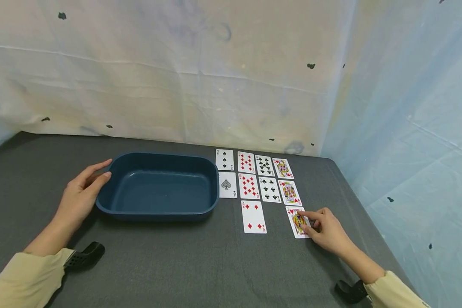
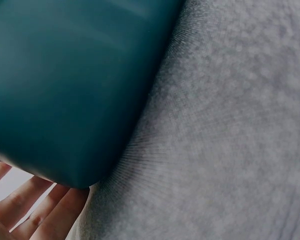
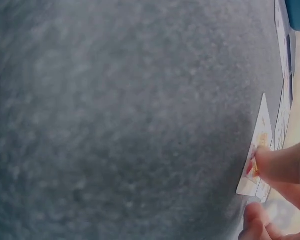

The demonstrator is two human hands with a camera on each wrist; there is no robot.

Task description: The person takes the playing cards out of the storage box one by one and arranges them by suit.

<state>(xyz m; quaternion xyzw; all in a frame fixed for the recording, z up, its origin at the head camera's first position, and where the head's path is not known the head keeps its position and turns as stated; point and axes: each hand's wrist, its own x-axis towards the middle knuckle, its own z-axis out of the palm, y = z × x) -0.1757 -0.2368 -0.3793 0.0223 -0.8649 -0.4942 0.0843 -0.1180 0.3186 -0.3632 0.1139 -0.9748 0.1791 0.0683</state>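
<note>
My left hand [image 1: 81,190] rests against the left end of a dark blue rectangular tub [image 1: 158,217], thumb at the rim. In the left wrist view, its straight fingers [image 2: 55,215] touch the tub's outer corner. To the right, my right hand [image 1: 327,229] has thumb and index finger on a heart face card [image 1: 295,227] lying face up, nearest of a column of three. Its thumb [image 3: 277,162] overlaps the card's face in the right wrist view. Beside it lies a four of diamonds [image 1: 254,218]. Two more heart face cards [image 1: 289,193] [image 1: 282,168] lie beyond.
Left of the heart column stand columns of clubs [image 1: 269,190], diamonds [image 1: 249,187] and spades, the ace of spades [image 1: 228,190] close against the tub's right side. Grey cloth [image 1: 215,273] covers the table. Pale sheets [image 1: 169,98] hang behind and along the right edge.
</note>
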